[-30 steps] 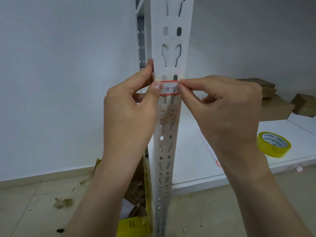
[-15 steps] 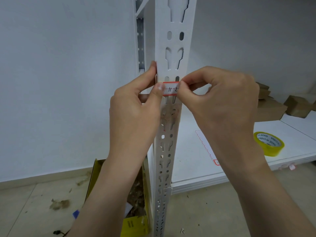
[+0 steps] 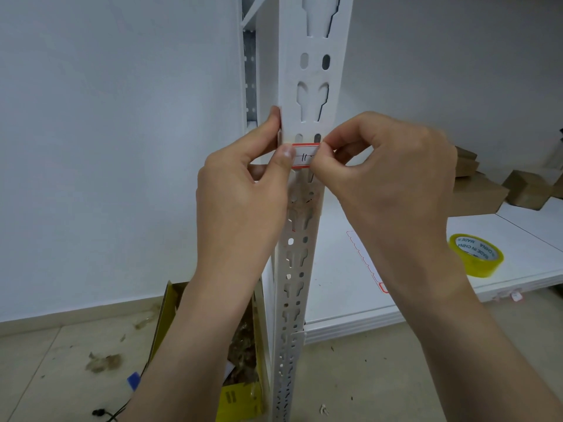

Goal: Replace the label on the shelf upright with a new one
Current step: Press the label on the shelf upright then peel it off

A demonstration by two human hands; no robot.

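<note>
1. Right now, seen from my head camera, my left hand (image 3: 240, 208) is wrapped partly around the left edge of the white shelf upright (image 3: 313, 117), with my index finger lying along that edge and my thumb pressed flat on the left end of the label (image 3: 304, 156).
2. Over on the other side, my right hand (image 3: 393, 178) has its thumb and index fingertip pinched together on the right end of the label, while the other fingers are curled in toward the palm.
3. As for the label itself, it is white with a red border and dark handwritten strokes; it sits across the front face of the upright, just below a pair of oval slots, and my fingertips cover both of its ends, so I cannot tell whether the right end lies flat on the metal or is lifted.
4. Below the label, the upright's face carries brownish smudges and small red scraps around its cut-outs.
5. Behind my right wrist, a white sheet with a red edge (image 3: 362, 260) lies on the low white shelf board (image 3: 350, 312), near its front edge.
6. Farther right on that board, a roll of yellow tape (image 3: 476, 254) sits close to the front edge, and brown cardboard boxes (image 3: 475, 193) stand toward the back.
7. Down on the floor left of the upright, an open yellow box (image 3: 240, 397) holds brownish debris.
</note>
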